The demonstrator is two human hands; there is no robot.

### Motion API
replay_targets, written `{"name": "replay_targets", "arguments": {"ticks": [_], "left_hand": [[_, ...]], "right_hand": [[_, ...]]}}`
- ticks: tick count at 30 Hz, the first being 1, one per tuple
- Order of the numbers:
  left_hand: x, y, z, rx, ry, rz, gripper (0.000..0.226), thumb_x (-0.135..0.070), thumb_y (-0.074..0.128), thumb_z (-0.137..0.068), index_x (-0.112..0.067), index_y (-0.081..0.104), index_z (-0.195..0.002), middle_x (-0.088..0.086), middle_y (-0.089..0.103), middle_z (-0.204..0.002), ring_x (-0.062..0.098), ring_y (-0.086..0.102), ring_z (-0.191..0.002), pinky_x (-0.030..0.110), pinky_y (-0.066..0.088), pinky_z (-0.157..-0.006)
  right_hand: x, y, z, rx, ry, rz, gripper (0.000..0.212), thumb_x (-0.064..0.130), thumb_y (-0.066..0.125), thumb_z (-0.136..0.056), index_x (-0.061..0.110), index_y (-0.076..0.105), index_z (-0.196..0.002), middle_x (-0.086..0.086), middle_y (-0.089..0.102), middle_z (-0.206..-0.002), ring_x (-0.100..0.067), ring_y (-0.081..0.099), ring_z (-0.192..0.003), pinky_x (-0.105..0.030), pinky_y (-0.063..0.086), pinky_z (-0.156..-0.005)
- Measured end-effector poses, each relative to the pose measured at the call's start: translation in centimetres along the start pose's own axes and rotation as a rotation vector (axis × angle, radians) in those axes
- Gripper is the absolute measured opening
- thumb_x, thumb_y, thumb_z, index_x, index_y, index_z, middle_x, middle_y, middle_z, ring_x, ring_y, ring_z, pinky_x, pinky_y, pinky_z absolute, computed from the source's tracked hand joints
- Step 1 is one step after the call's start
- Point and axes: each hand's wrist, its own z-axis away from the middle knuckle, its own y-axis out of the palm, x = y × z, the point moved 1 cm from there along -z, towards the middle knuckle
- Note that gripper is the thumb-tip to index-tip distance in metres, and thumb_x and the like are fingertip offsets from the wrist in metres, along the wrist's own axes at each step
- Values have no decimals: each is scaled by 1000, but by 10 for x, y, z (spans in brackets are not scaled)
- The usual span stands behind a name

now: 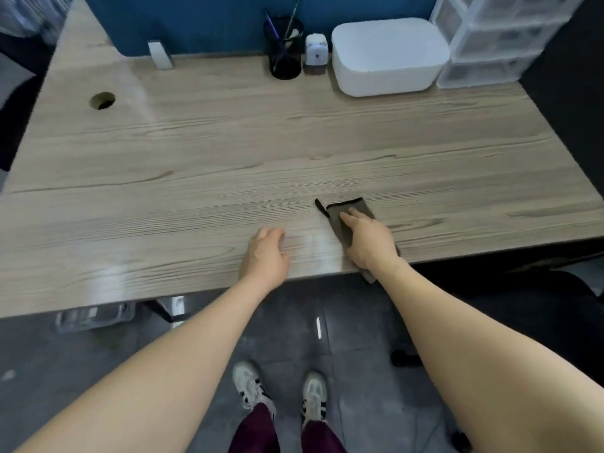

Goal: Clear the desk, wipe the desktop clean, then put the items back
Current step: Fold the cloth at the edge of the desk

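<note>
A grey cloth (341,211) with a dark edge lies on the wooden desk (228,148) near its front edge, one corner hanging over. My right hand (367,238) presses flat on the cloth with straight fingers. My left hand (266,253) rests on the bare desktop just left of it, fingers loosely curled and holding nothing. Along the back of the desk stand a black mesh pen holder (284,50) with pens, a small white sharpener-like device (316,52), a white lidded box (389,57) and clear plastic drawers (490,37).
A round cable hole (103,100) sits at the desk's left. A metal bracket (160,53) stands against the blue partition. A dark chair (555,308) is at the right below the desk. A clear container (94,313) sits under the desk's front edge.
</note>
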Motion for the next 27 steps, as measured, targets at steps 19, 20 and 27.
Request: {"name": "replay_targets", "arguments": {"ticks": [19, 20, 27], "left_hand": [[253, -124, 144, -231, -300, 155, 45, -8, 52, -89, -15, 49, -133, 3, 41, -139, 25, 42, -125, 33, 38, -101], [265, -129, 149, -234, -315, 161, 45, -9, 52, -90, -15, 48, -134, 3, 39, -141, 25, 42, -125, 33, 37, -101], [399, -172, 208, -283, -511, 205, 44, -11, 52, -90, -18, 49, -134, -1, 39, -142, 22, 44, -124, 34, 40, -99]], "right_hand": [[300, 115, 82, 79, -245, -140, 50, 1, 57, -79, 26, 65, -121, -3, 68, -112, -24, 61, -102, -26, 48, -78], [313, 121, 85, 91, -237, -182, 48, 1, 58, -79, 25, 66, -121, -4, 68, -111, -24, 61, -100, -28, 51, -80], [457, 190, 115, 209, -306, -287, 47, 2, 61, -78, 28, 68, -116, -3, 70, -108, -24, 63, -99, -27, 51, -81]]}}
